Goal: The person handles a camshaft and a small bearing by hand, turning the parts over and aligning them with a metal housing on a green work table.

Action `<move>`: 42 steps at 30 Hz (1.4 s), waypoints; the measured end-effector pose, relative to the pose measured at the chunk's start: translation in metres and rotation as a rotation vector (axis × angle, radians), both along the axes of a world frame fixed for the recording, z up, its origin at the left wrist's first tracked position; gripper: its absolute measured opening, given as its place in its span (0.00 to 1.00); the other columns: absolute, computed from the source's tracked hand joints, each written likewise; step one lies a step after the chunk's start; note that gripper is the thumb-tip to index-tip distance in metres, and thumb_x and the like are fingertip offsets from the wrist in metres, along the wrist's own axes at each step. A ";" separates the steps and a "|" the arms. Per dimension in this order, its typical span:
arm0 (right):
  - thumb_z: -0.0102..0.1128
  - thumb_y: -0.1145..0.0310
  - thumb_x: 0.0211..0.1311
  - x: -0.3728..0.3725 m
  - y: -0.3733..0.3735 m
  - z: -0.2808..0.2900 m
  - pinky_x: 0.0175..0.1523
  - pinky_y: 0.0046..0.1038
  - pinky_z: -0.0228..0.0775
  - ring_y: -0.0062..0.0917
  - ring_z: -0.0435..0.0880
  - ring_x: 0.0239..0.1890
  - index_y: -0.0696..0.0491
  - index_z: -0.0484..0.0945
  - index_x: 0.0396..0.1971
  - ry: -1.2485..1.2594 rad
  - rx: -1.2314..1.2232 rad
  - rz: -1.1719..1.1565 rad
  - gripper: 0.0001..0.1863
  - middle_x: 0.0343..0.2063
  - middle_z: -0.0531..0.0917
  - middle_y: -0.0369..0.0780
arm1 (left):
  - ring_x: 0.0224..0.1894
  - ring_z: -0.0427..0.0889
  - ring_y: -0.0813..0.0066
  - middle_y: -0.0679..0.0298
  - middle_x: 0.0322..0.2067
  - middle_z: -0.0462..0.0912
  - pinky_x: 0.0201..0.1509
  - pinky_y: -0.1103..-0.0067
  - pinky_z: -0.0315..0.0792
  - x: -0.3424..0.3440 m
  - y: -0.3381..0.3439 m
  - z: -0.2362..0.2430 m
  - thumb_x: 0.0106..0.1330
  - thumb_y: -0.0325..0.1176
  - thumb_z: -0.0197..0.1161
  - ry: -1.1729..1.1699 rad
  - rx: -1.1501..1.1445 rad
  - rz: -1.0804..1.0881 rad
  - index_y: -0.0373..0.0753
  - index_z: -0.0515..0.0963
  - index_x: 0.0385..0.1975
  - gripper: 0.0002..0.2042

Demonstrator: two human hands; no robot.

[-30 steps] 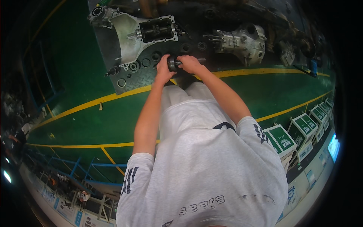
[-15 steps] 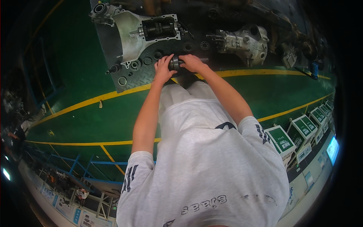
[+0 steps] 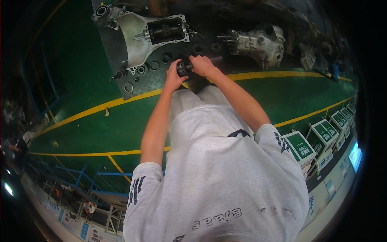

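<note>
Swung slightly since half a second ago, the shaft (image 3: 218,59) now points its right end a bit farther from the person's body, the tip blurred, and the right hand (image 3: 204,67) has shifted with it.

Over at the left, green floor (image 3: 76,86) runs up to the dark tabletop (image 3: 151,83). On its far left corner sits a round-mouthed housing (image 3: 104,13); a stubby dark part (image 3: 119,75) lies on the near left edge, with a pale ring (image 3: 128,87) by itself to the right of it. Next comes the open casing (image 3: 136,44), its wide mouth to the left and gears (image 3: 166,30) showing inside. Three rings (image 3: 155,65) lie in a slanting row along its near side.

Then the left hand (image 3: 173,76), curled around the left side of a dark gear (image 3: 182,69), fingers on the far side and thumb on the near. The gear sits on the shaft, at the tabletop's near edge, before the person's legs; whether it rests on the surface I can't tell from here. Right of it, the right hand is wrapped over the shaft, its thumb hidden.

Beyond that hand lie a dark ring (image 3: 197,49) and a bearing (image 3: 216,47), just apart. Farther right stands a second casing (image 3: 260,46), then a smaller metal block (image 3: 307,61).
</note>
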State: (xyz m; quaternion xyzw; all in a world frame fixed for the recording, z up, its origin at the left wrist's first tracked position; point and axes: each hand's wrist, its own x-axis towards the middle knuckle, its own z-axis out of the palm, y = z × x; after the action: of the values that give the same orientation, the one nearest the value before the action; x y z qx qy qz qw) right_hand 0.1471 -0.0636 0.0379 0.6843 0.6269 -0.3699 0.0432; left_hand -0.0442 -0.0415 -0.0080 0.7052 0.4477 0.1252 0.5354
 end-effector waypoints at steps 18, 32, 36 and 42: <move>0.69 0.63 0.55 -0.020 -0.007 0.022 0.47 0.40 0.80 0.42 0.86 0.44 0.50 0.80 0.46 -0.032 -0.091 -0.063 0.18 0.39 0.86 0.47 | 0.60 0.71 0.53 0.56 0.55 0.72 0.65 0.60 0.61 0.014 -0.017 0.003 0.44 0.27 0.73 -0.031 0.106 0.024 0.46 0.68 0.60 0.37; 0.62 0.59 0.62 0.021 -0.020 0.007 0.47 0.44 0.77 0.47 0.84 0.43 0.56 0.78 0.45 0.098 -0.140 -0.004 0.18 0.37 0.85 0.50 | 0.60 0.71 0.55 0.59 0.53 0.73 0.67 0.62 0.57 0.019 -0.016 0.002 0.41 0.27 0.71 0.064 0.133 -0.057 0.50 0.75 0.51 0.31; 0.62 0.59 0.62 0.051 -0.025 0.023 0.50 0.42 0.75 0.47 0.83 0.45 0.57 0.79 0.44 0.123 -0.228 0.047 0.18 0.37 0.84 0.52 | 0.62 0.68 0.54 0.58 0.54 0.70 0.68 0.61 0.55 0.020 -0.019 0.002 0.40 0.27 0.71 0.071 0.119 -0.047 0.51 0.75 0.51 0.31; 0.61 0.60 0.61 0.113 -0.033 0.053 0.50 0.37 0.75 0.42 0.85 0.42 0.59 0.81 0.41 0.141 -0.434 -0.062 0.17 0.35 0.86 0.50 | 0.60 0.68 0.54 0.59 0.54 0.69 0.68 0.60 0.54 0.022 -0.022 -0.002 0.40 0.28 0.70 0.119 0.152 -0.030 0.52 0.75 0.51 0.32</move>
State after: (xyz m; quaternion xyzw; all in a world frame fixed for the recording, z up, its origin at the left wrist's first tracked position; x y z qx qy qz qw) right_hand 0.2605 -0.0969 0.0909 0.6504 0.5130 -0.5439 0.1342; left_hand -0.0226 -0.0638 -0.0105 0.7564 0.4573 0.1089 0.4548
